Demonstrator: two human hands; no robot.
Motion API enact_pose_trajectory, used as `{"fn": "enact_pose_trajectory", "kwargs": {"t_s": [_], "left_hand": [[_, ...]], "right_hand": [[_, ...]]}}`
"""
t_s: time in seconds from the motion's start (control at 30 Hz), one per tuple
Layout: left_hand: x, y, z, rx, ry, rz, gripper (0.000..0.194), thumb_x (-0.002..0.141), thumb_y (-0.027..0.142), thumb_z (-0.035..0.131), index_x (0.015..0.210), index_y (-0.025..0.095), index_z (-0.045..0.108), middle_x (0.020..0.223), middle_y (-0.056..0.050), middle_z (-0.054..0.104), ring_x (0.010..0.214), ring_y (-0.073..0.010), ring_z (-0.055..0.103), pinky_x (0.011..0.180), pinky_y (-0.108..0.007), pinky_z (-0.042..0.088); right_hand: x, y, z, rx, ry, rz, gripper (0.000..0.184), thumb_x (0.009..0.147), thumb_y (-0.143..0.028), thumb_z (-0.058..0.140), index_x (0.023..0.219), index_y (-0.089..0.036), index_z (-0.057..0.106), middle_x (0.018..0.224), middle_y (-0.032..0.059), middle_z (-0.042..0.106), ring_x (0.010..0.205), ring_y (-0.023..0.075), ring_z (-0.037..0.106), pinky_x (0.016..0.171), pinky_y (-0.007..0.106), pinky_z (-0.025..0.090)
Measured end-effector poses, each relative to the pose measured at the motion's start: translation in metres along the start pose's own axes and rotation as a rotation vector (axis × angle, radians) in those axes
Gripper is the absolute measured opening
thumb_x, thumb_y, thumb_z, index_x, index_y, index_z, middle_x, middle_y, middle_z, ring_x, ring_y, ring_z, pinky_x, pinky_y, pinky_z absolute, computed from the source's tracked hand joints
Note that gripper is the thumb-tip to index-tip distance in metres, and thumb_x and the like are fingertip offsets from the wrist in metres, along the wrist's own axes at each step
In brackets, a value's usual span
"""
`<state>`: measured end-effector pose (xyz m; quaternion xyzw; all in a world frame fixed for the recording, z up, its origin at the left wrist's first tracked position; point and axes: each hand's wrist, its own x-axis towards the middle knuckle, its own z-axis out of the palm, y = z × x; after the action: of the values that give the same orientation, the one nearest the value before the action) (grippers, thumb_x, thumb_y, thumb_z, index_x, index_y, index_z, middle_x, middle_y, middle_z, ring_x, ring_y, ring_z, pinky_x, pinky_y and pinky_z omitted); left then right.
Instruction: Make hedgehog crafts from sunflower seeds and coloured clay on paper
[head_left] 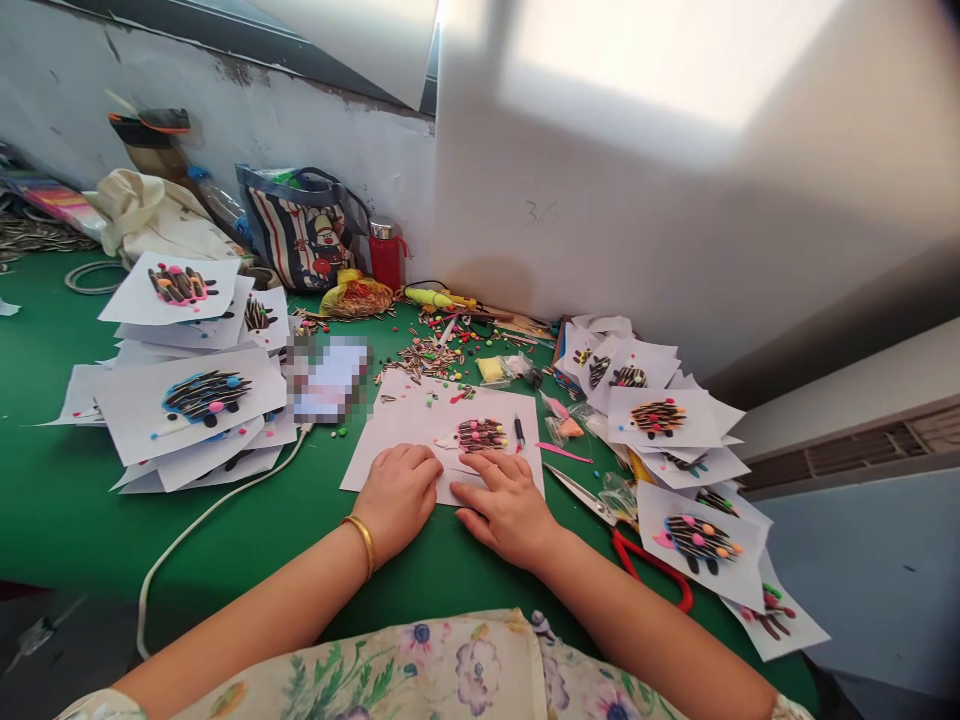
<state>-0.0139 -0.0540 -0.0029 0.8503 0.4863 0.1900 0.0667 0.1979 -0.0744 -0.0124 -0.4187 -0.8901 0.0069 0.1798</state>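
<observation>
My left hand (398, 502), with a gold bangle at its wrist, rests on the lower left part of a white paper sheet (409, 415). Its fingers are curled and pressed together, and whatever may be in them is hidden. Beside it, my right hand (508, 505) lies on the sheet with fingers stretched and apart. Those fingertips reach the lower edge of a hedgehog picture (482, 434) made of striped sunflower seeds, with pink clay dots and a pale snout. A black pen (519, 432) lies on the paper right of the hedgehog.
Red-handled scissors (615, 540) and a pink clay tool (566, 452) lie to the right. Finished hedgehog cards are piled at left (202, 395) and right (664, 415). Loose seeds (424, 355), yellow clay (491, 370), a phone (334, 380) and its white cable (217, 505) surround the sheet.
</observation>
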Motion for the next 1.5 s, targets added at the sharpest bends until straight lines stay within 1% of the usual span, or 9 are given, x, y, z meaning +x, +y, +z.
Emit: {"fn": "enact_pose_trajectory", "kwargs": {"t_s": [0.23, 0.37, 0.47, 0.67, 0.83, 1.0, 1.2, 1.33, 1.5], "left_hand": [[-0.0007, -0.0012, 0.0014, -0.014, 0.025, 0.003, 0.018, 0.088, 0.013, 0.052, 0.091, 0.022, 0.067, 0.098, -0.006, 0.068, 0.096, -0.0230, 0.061, 0.088, -0.041, 0.046], [-0.0008, -0.0022, 0.0026, -0.014, 0.038, 0.009, 0.018, 0.086, 0.012, 0.053, 0.090, 0.022, 0.068, 0.098, -0.007, 0.068, 0.095, -0.0234, 0.061, 0.086, -0.042, 0.047], [-0.0005, -0.0023, 0.0029, -0.011, 0.037, 0.009, 0.018, 0.087, 0.013, 0.053, 0.090, 0.023, 0.068, 0.098, -0.006, 0.068, 0.095, -0.0236, 0.061, 0.086, -0.041, 0.047], [-0.0005, -0.0016, 0.0024, 0.000, 0.032, 0.001, 0.018, 0.087, 0.014, 0.052, 0.090, 0.022, 0.068, 0.098, -0.007, 0.068, 0.095, -0.0239, 0.061, 0.087, -0.041, 0.046], [-0.0010, -0.0014, 0.0009, 0.010, 0.016, 0.003, 0.017, 0.087, 0.014, 0.052, 0.091, 0.021, 0.067, 0.100, -0.007, 0.068, 0.095, -0.0242, 0.061, 0.088, -0.042, 0.046], [-0.0011, -0.0016, 0.0004, -0.003, 0.016, 0.009, 0.017, 0.087, 0.013, 0.053, 0.092, 0.021, 0.067, 0.100, -0.007, 0.068, 0.096, -0.0242, 0.061, 0.089, -0.042, 0.046], [-0.0007, -0.0029, 0.0018, -0.005, 0.008, 0.001, 0.018, 0.087, 0.013, 0.053, 0.092, 0.022, 0.067, 0.101, -0.006, 0.068, 0.098, -0.0245, 0.061, 0.089, -0.042, 0.046], [0.0000, -0.0036, 0.0025, 0.003, -0.008, -0.006, 0.018, 0.087, 0.014, 0.053, 0.091, 0.022, 0.068, 0.101, -0.006, 0.068, 0.098, -0.0248, 0.061, 0.089, -0.043, 0.046], [0.0011, -0.0037, 0.0023, -0.006, -0.018, -0.010, 0.017, 0.087, 0.014, 0.054, 0.092, 0.022, 0.068, 0.101, -0.006, 0.068, 0.098, -0.0252, 0.061, 0.089, -0.043, 0.047]], "right_hand": [[-0.0018, -0.0010, -0.0008, 0.014, -0.015, 0.016, 0.033, 0.091, -0.041, 0.058, 0.122, -0.030, 0.065, 0.141, 0.0054, 0.054, 0.128, 0.0280, 0.042, 0.105, 0.047, 0.031], [-0.0023, -0.0016, -0.0016, 0.052, 0.067, 0.036, 0.019, 0.091, -0.035, 0.059, 0.102, -0.032, 0.074, 0.135, 0.0014, 0.059, 0.125, 0.0259, 0.045, 0.104, 0.045, 0.034], [-0.0019, -0.0018, -0.0052, 0.068, 0.092, 0.070, 0.017, 0.091, -0.029, 0.058, 0.093, -0.030, 0.075, 0.129, 0.0015, 0.062, 0.123, 0.0248, 0.048, 0.103, 0.043, 0.035], [-0.0031, -0.0034, -0.0062, 0.021, 0.063, 0.048, 0.027, 0.090, -0.027, 0.057, 0.114, -0.030, 0.069, 0.139, 0.0025, 0.057, 0.127, 0.0256, 0.045, 0.105, 0.045, 0.034], [-0.0099, -0.0067, -0.0049, 0.014, 0.038, 0.002, 0.024, 0.091, -0.027, 0.056, 0.109, -0.029, 0.071, 0.140, 0.0013, 0.057, 0.128, 0.0256, 0.045, 0.105, 0.046, 0.033], [-0.0077, -0.0082, -0.0022, 0.000, 0.017, 0.037, 0.031, 0.090, -0.028, 0.056, 0.120, -0.027, 0.067, 0.144, 0.0039, 0.054, 0.131, 0.0266, 0.043, 0.105, 0.047, 0.033], [-0.0086, -0.0045, -0.0007, 0.071, 0.125, 0.024, 0.023, 0.088, -0.023, 0.057, 0.103, -0.029, 0.073, 0.133, 0.0005, 0.063, 0.125, 0.0248, 0.048, 0.103, 0.045, 0.036], [-0.0080, -0.0007, -0.0013, 0.122, 0.174, 0.072, 0.028, 0.085, -0.018, 0.057, 0.107, -0.027, 0.073, 0.131, 0.0023, 0.064, 0.125, 0.0249, 0.048, 0.104, 0.044, 0.038], [-0.0069, 0.0008, -0.0030, 0.111, 0.112, 0.062, 0.030, 0.086, -0.020, 0.057, 0.111, -0.027, 0.071, 0.135, 0.0029, 0.061, 0.128, 0.0259, 0.047, 0.104, 0.045, 0.037]]}}
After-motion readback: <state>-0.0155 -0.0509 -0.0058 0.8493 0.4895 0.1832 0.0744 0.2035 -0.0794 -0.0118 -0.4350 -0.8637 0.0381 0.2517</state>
